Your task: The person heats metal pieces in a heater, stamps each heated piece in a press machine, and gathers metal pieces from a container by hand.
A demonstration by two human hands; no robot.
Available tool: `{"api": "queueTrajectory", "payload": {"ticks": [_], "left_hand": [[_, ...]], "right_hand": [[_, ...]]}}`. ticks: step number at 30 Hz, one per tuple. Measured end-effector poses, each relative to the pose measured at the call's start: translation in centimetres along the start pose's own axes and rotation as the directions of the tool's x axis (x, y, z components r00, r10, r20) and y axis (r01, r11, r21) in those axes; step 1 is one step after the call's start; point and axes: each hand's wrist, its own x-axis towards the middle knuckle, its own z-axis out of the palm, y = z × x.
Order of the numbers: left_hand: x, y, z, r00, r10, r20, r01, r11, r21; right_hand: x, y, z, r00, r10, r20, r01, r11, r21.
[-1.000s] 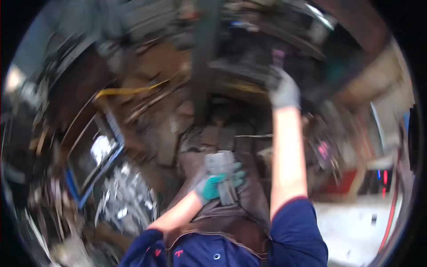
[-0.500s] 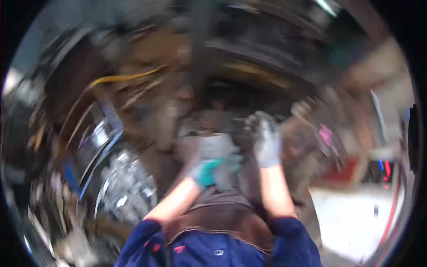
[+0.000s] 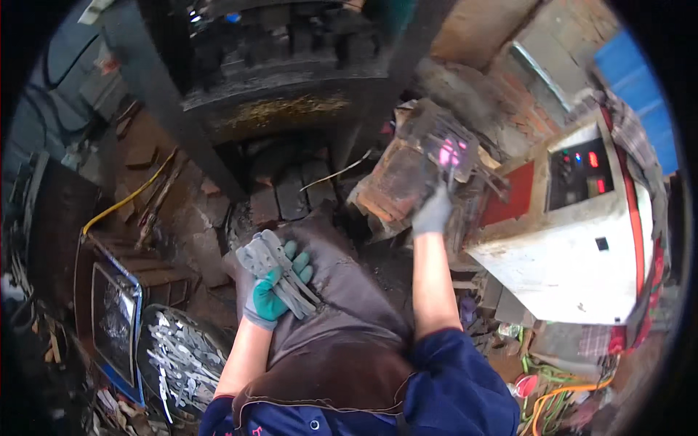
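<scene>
My left hand (image 3: 270, 294), in a grey and green glove, rests over my brown apron. Its fingers are wrapped round several flat grey metal blanks (image 3: 270, 260) with wide heads and narrow shanks. My right hand (image 3: 434, 211), in a grey glove, reaches forward to the brick-built heater (image 3: 392, 178). A thin dark piece shows at its fingertips, too blurred to name. Just beyond those fingers, metal ends (image 3: 452, 151) glow pink in the heater's mouth, and other dark bars stick out beside them.
At the left stands a round container (image 3: 218, 340) of similar grey blanks, next to a blue-edged metal frame (image 3: 138, 320). A dark press-like machine (image 3: 291, 102) rises ahead. On the right is a white control cabinet (image 3: 574, 269) with lit displays; an orange hose (image 3: 560, 392) lies below it.
The view has turned to the right and sharpened. My right hand has gone from in front of me to the glowing metal; my left still holds the blanks.
</scene>
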Motion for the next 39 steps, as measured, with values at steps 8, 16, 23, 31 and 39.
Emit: {"api": "queueTrajectory", "payload": {"ticks": [8, 16, 23, 31, 39], "left_hand": [[0.4, 0.7, -0.8, 0.993, -0.070, 0.099, 0.077, 0.995, -0.069], [0.7, 1.0, -0.7, 0.991, -0.038, 0.129, 0.057, 0.988, -0.145], [0.1, 1.1, -1.2, 0.993, -0.017, 0.114, 0.035, 0.988, -0.150], [0.5, 1.1, -0.4, 0.993, 0.052, 0.110, -0.025, 0.970, -0.241], [1.2, 0.6, 0.8, 0.995, 0.047, 0.091, -0.025, 0.974, -0.226]], "right_hand": [[-8.2, -4.7, 11.7, 0.879, -0.038, 0.475, 0.150, 0.968, -0.201], [-5.7, -3.2, 30.5, 0.719, 0.198, 0.666, -0.097, 0.978, -0.186], [-6.6, -2.7, 31.3, 0.644, 0.295, 0.706, -0.195, 0.956, -0.221], [-13.4, -2.0, 11.1, 0.504, 0.578, 0.642, 0.102, 0.698, -0.709], [-18.7, 0.0, 3.8, 0.205, 0.645, 0.736, 0.548, 0.548, -0.632]]}}
